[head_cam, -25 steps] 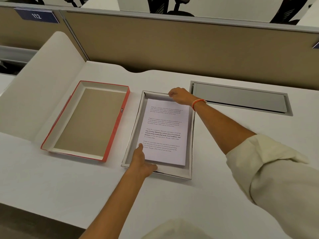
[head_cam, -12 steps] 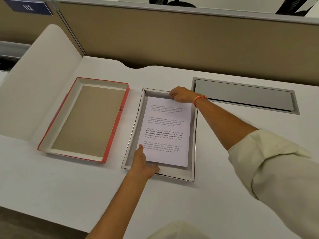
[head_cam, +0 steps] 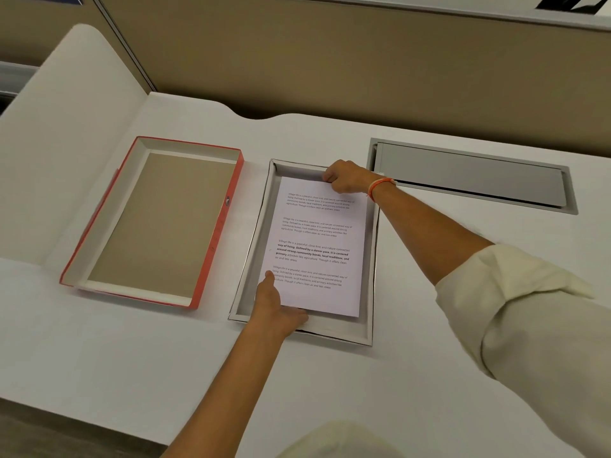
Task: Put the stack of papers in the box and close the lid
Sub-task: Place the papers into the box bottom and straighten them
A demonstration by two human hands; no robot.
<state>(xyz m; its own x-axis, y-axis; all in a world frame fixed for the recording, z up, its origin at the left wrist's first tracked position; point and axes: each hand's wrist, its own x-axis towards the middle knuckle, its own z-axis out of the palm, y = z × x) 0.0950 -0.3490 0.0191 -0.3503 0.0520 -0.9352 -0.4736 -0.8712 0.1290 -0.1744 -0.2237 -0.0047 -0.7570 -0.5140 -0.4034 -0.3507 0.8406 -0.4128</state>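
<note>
A shallow grey box [head_cam: 370, 276] lies open on a white desk [head_cam: 99, 352], holding a stack of white papers [head_cam: 317, 246] printed with text — flat, slightly askew inside. Just left, apart from it, its red-edged lid [head_cam: 155, 223] rests upside down — brown inner face up.

Cream sleeve [head_cam: 529, 312] rolled above right elbow; orange-white thread band [head_cam: 380, 187], possibly braided, on right wrist.
</note>
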